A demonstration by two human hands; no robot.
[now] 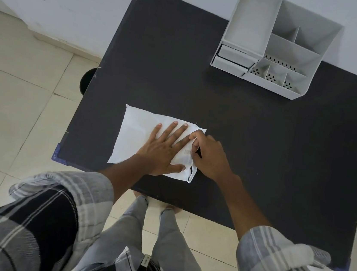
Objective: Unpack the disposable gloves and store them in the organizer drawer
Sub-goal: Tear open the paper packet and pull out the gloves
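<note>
A flat white packet (141,135) lay on the dark table (261,145), near its front edge, well apart from the grey organizer (274,45) at the far right corner with its small drawer (231,62) facing forward. The left hand (162,149) pressed flat on the packet, its fingers (171,130) spread apart and pinning the thin film down. The right hand (211,155) sat just beside those fingertips, its fingers pinched together on the packet's right edge, where the film looked torn and lifted. The packet seemed light, soft and slippery, likely to slide unless held down. The loose right edge beside the pinching fingers looked the best place to pull it open.
</note>
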